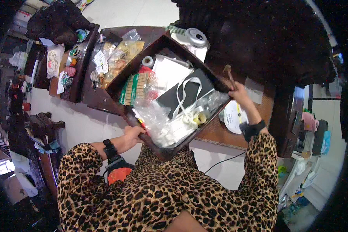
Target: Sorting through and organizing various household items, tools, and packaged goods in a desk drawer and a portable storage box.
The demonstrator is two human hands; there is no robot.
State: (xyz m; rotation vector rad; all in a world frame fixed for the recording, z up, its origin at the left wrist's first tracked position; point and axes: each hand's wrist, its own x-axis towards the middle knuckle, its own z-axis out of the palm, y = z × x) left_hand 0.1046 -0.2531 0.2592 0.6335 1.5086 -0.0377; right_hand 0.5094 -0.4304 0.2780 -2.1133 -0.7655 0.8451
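My left hand (133, 135) grips the near left side of a dark wooden drawer or tray (127, 116), which is turned at a slant above the desk's edge. At its right corner, my right hand (238, 92) holds the rim together with a small brush (228, 72) whose head points away from me. Inside lie a white box or sheet (169, 72), a dark flat panel (178, 95), a white cord (178, 100), crumpled clear plastic (153, 116), a pack with a green band (134, 88), a white roll (148, 61) and a yellowish tape roll (200, 118).
Behind the tray stands a silver round device (196, 37). A white labelled disc or spool (234, 117) lies on the brown desk mat (223, 136). Plastic bags (124, 55) cover part of the dark desk at the left. A black cable (223, 161) runs below.
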